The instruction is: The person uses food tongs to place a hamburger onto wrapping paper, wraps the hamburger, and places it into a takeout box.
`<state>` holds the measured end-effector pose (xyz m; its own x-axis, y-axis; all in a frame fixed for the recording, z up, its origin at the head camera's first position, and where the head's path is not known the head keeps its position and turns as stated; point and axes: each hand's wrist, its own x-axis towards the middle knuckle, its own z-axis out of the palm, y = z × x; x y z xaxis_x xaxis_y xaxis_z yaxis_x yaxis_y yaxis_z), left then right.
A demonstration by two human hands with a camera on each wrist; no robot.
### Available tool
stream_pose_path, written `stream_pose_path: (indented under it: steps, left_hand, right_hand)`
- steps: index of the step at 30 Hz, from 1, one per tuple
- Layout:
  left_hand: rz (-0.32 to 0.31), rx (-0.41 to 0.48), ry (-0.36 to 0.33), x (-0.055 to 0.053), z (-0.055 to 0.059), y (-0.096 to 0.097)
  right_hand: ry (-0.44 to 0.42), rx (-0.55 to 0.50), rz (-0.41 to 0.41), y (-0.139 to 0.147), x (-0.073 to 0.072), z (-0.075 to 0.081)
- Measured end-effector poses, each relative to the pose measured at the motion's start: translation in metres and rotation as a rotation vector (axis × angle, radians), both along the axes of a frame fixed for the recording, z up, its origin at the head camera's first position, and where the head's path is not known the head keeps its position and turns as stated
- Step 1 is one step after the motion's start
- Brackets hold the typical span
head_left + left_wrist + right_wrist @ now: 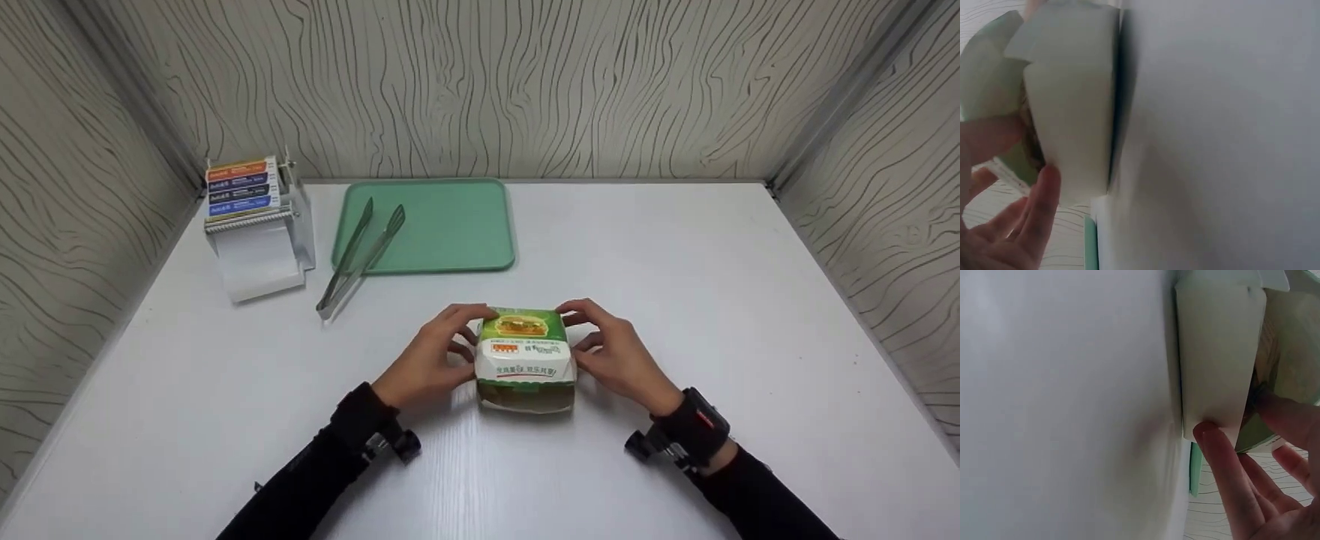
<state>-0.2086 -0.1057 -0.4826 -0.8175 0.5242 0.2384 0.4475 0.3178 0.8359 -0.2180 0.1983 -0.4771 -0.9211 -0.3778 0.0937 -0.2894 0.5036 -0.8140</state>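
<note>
A green and white paper burger box with a burger picture on its lid sits on the table between both hands. Its lid is down over the base, but a gap shows along the front and sides. Something brown shows through that gap in the left wrist view. My left hand holds the left side, thumb at the gap and fingers around the far corner. On the opposite side my right hand grips in the same way, with the thumb at the lid gap and a fingertip on the base wall.
Behind the box lies a green tray, with metal tongs leaning over its left part onto the table. A label dispenser with colored label strips and a hanging white sheet stands at the back left. Patterned walls border the table.
</note>
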Motion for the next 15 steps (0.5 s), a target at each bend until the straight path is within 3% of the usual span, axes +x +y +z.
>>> stream_pose_path:
  steps: [3, 9, 12, 15]
  left_hand:
    - [-0.015, 0.011, -0.016, 0.005, 0.002, -0.007]
    - [0.078, -0.057, 0.102, 0.018, 0.003, -0.001]
    - [0.05, -0.058, 0.062, 0.024, 0.006, -0.001]
    - [0.001, -0.142, -0.016, 0.031, 0.016, -0.003]
  right_hand:
    - [0.0, 0.002, 0.014, -0.003, 0.0, 0.0]
    - [0.021, 0.006, 0.0, -0.006, 0.003, 0.001]
    - [0.076, 0.023, -0.012, -0.007, 0.005, 0.0]
    - [0.168, 0.061, -0.014, -0.007, 0.007, 0.0]
